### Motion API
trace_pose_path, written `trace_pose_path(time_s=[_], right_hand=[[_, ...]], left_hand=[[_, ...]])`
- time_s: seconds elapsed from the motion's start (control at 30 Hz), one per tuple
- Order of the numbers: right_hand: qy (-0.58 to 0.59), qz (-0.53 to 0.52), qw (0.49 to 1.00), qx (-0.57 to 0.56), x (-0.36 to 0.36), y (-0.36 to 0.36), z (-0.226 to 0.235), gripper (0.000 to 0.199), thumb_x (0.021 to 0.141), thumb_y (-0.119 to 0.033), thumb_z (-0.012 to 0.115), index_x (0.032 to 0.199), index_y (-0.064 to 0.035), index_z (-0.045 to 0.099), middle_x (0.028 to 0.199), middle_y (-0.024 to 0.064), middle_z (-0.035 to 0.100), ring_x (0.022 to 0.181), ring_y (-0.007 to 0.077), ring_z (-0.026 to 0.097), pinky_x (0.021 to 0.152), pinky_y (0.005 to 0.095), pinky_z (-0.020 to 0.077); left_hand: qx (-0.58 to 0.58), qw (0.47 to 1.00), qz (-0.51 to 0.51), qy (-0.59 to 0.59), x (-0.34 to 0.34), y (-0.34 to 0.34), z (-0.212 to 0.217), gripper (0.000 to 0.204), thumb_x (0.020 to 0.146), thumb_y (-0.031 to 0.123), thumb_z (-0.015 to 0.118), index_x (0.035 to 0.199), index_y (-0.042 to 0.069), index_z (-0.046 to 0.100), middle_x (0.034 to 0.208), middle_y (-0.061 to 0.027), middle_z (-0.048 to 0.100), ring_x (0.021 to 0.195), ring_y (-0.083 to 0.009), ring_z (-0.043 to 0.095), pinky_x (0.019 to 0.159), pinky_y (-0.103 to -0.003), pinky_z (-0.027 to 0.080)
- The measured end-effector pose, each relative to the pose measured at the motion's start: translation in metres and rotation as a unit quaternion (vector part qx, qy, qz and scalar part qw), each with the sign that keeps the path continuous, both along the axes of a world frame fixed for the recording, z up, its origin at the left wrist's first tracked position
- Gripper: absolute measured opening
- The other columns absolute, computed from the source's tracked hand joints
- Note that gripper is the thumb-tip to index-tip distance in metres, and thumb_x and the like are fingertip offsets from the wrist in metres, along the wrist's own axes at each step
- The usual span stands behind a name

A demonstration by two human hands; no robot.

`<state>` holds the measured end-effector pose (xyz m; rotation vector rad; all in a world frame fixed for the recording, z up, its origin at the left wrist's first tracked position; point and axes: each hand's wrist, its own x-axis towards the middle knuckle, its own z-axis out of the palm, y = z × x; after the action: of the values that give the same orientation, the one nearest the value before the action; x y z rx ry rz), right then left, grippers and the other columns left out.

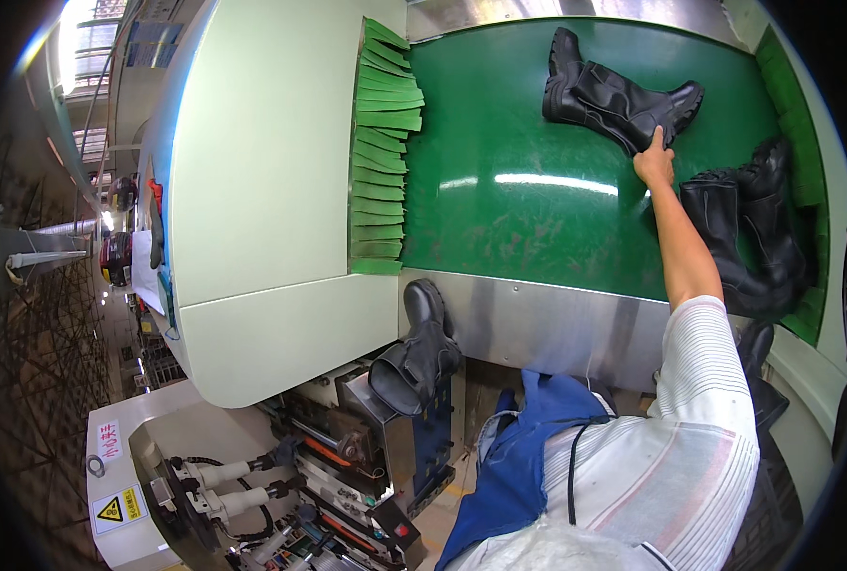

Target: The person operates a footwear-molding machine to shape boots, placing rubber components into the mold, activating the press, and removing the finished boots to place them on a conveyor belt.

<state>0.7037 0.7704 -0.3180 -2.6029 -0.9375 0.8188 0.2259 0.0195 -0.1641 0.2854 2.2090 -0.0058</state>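
Green belt carries black boots near its far edge — right hand has fingers mostly curled, one extended against them, can't tell any grip — off-centre push could spin them into other boots.

A tall, glossy black leather boot with a thick, lugged black sole lies on its side on the far half of the smooth green conveyor belt, its toe pointing to the belt's far edge. A matching tall black leather boot, its shaft creased, lies overlapping it, its foot turned toward the belt's right end.
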Motion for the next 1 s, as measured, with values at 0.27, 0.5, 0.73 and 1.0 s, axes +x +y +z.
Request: trace_pose_path(time_s=[0.27,0.5,0.73,1.0], right_hand=[[-0.119,0.329,0.936,0.037,-0.096,-0.148,-0.043,0.073,0.089,-0.027,0.074,0.156,-0.0185,0.044,0.163,0.0270,0.030,0.147,0.0430,0.037,0.112,0.0551,0.0402],[-0.097,0.336,0.937,0.013,-0.151,-0.173,-0.042,0.065,0.089,-0.016,0.068,0.151,-0.0105,0.050,0.164,0.0295,0.026,0.151,0.0473,0.029,0.112,0.0524,0.0434],[0.053,0.404,0.909,-0.087,-0.108,-0.141,0.003,0.048,0.088,-0.024,0.073,0.131,-0.0055,0.064,0.141,0.0266,0.054,0.131,0.0427,0.054,0.106,0.0489,0.0511],[0.011,0.337,0.933,-0.124,-0.093,-0.279,-0.004,0.059,0.084,-0.026,0.079,0.135,-0.0056,0.059,0.139,0.0248,0.055,0.133,0.0444,0.051,0.103,0.0520,0.0522]], left_hand=[[0.119,0.993,-0.009,-0.008,-0.005,0.046,0.042,0.025,0.101,0.018,0.068,0.118,0.001,0.066,0.106,-0.0090,0.074,0.092,-0.0138,0.067,0.085,-0.029,0.053],[0.328,0.939,-0.078,-0.070,0.005,0.281,0.164,0.024,0.105,0.013,0.062,0.122,-0.003,0.062,0.118,-0.0128,0.072,0.109,-0.0169,0.068,0.100,-0.031,0.052],[0.271,0.804,-0.522,-0.088,0.064,0.446,0.211,0.037,0.096,0.012,0.068,0.131,0.001,0.060,0.121,-0.0165,0.069,0.114,-0.0292,0.068,0.099,-0.036,0.053],[0.319,0.652,-0.654,-0.215,0.080,0.572,0.137,0.041,0.096,0.020,0.069,0.131,0.002,0.060,0.129,-0.0189,0.064,0.120,-0.0373,0.063,0.102,-0.042,0.051]])
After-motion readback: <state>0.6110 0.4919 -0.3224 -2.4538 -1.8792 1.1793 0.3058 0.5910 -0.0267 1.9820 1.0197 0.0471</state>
